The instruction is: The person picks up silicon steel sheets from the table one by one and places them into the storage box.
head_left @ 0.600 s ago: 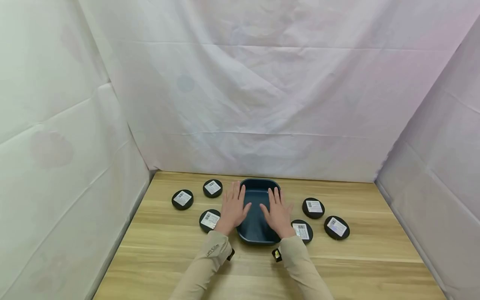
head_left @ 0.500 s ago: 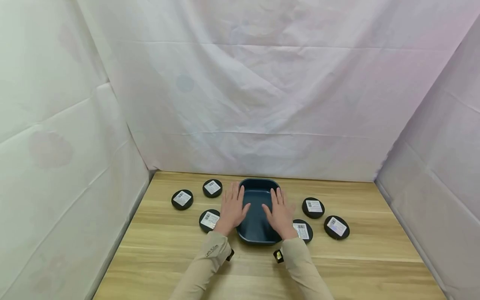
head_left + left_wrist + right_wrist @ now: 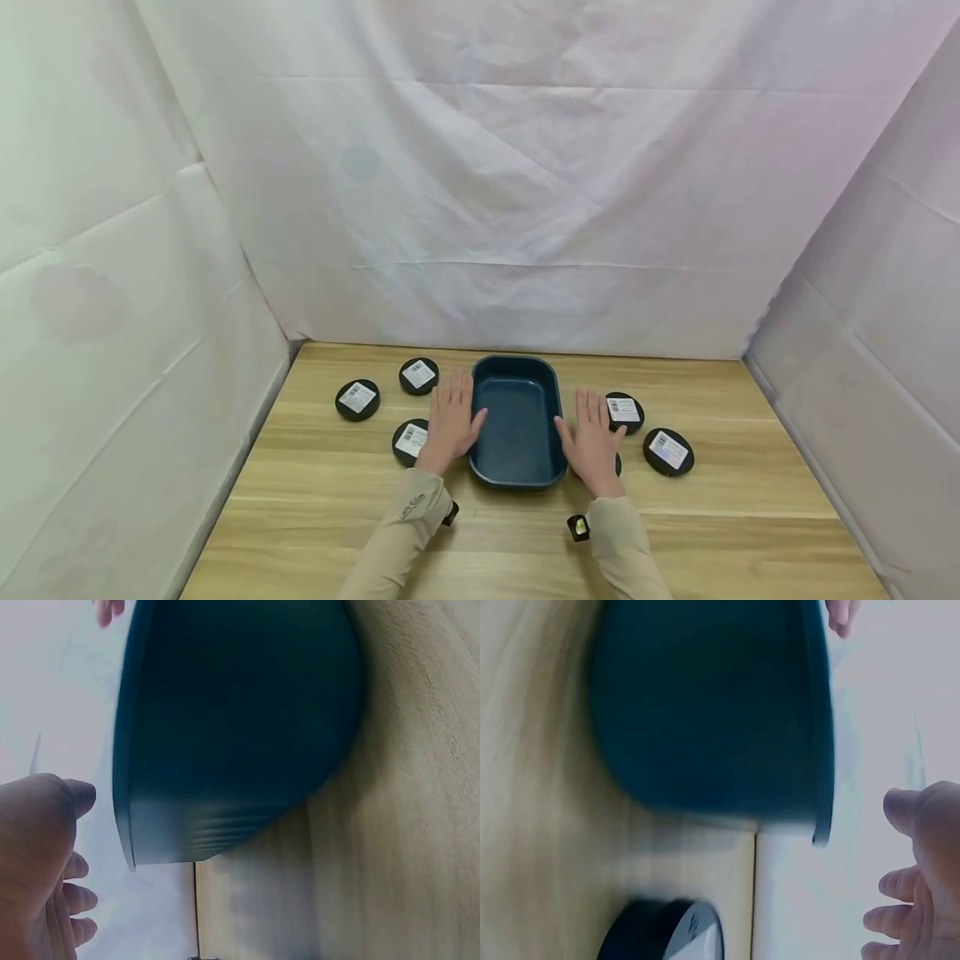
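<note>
A dark blue rectangular dish (image 3: 517, 425) with rounded corners stands on the table, nothing in it. My left hand (image 3: 450, 427) hovers beside its left rim, fingers straight and thumb spread toward the rim. Above the table to the right of the dish is my right hand (image 3: 591, 448), also flat, its fingertips near a round black disc with a white label (image 3: 624, 411). Another black disc (image 3: 618, 465) is mostly hidden beneath the right hand. Both wrist views show the hands above rim height and apart from the dish wall (image 3: 232, 742); neither holds anything.
On the left lie three similar labelled discs: one farthest left (image 3: 357, 400), one toward the back (image 3: 418, 376), and one (image 3: 409, 442) partly behind the left hand. Another disc (image 3: 668, 452) lies far right. White cloth (image 3: 510, 208) walls the back and sides of the wooden table.
My right hand has moved right, from over the dish's right side to beyond its rim. The left hand has shifted slightly left. The camera view has also shifted a little.
</note>
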The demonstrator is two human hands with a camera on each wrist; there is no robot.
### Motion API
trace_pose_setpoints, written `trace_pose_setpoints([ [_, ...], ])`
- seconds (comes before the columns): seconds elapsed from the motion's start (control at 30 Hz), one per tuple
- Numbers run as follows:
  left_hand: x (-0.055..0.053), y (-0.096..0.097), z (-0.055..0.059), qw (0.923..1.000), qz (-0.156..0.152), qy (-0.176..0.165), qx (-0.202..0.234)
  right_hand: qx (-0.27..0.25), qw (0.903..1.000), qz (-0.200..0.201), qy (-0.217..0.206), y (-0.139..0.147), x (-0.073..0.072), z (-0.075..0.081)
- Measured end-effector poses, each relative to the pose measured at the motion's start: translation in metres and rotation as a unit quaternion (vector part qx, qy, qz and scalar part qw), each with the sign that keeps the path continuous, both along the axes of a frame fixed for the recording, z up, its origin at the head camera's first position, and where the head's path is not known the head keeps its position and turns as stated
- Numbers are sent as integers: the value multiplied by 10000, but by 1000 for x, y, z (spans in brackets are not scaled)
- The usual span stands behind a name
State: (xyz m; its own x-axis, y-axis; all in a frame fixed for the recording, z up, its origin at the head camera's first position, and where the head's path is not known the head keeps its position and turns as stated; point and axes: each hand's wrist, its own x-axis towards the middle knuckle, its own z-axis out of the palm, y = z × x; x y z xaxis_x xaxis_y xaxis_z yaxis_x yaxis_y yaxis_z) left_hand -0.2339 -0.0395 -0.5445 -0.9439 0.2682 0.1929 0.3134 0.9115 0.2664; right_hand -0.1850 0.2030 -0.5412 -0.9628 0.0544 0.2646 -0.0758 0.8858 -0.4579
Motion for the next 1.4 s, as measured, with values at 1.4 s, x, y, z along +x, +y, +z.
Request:
trace_pose_setpoints([
  [1.4,0,-15,-19,8460,1200,-2404,4605,-1355,9795,-857,-1222,55,53,-56],
])
